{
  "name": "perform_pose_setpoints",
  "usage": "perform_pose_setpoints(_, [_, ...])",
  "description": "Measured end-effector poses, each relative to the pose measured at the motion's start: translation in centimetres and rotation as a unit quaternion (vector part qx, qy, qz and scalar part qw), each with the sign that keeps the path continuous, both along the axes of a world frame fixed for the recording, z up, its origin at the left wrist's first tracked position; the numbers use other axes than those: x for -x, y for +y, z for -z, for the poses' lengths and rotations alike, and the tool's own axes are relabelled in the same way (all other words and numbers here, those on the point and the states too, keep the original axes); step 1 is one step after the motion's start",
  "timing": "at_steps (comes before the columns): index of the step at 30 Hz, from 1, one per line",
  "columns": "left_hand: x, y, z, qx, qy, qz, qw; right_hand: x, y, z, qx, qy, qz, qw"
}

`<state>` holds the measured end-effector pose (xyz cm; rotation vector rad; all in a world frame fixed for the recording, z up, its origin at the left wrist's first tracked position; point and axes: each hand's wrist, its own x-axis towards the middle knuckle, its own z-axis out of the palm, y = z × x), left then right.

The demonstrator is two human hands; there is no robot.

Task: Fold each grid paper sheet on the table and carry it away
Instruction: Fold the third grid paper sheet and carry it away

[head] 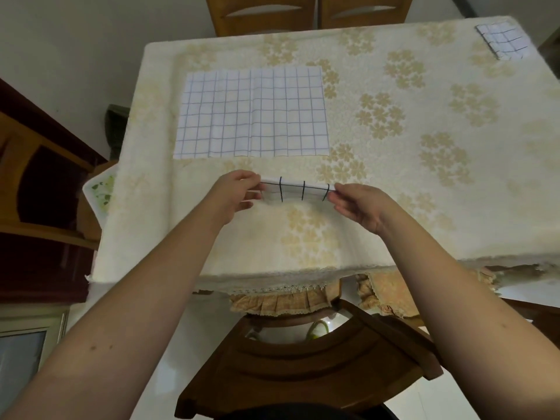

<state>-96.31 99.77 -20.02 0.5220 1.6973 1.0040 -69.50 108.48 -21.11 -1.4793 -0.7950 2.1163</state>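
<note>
A: What are the hands doing?

B: Both hold one folded grid paper (298,190) above the near middle of the table (439,237). The left hand (235,195) pinches its left end, thumb and fingers closed on the paper. The right hand (360,207) pinches the right end the same way.

A: Is the paper touching the table?

B: I cannot tell; it looks lifted just off the floral tablecloth (378,113), stretched between the two hands as a narrow strip.

A: Any other sheets?

B: A flat grid sheet (253,112) lies unfolded on the far left part of the table, well apart from the hands. A small folded sheet (503,40) sits at the far right corner.

A: And nearer?

B: A dark wooden chair (303,365) stands at the near edge, between the forearms.
</note>
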Motion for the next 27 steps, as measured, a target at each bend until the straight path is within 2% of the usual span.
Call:
perform_pose_setpoints(3, [-0.2, -0.3, -0.1, -0.034, -0.016, -0.015, 0.999, -0.3, -0.3, 0.1, -0.058, 0.001, 0.000, 0.998])
perform_pose_setpoints(6, [-0.6, -1.6, 1.9, -0.029, -0.024, -0.020, 0.999, -0.7, -1.7, 1.8, -0.066, -0.028, -0.003, 0.997])
perform_pose_setpoints(9, [-1.6, -3.6, 5.1, 0.028, -0.036, -0.021, 0.999, -1.2, -3.8, 4.2, -0.041, -0.069, -0.002, 0.997])
perform_pose_setpoints(14, [-3.2, -6.5, 9.1, 0.110, -0.048, -0.052, 0.991, -1.8, -7.0, 6.9, -0.023, -0.154, -0.054, 0.986])
perform_pose_setpoints(27, [-4.1, -6.8, 10.2, 0.098, 0.002, -0.082, 0.992, -0.7, -8.6, 8.6, -0.046, -0.245, 0.036, 0.968])
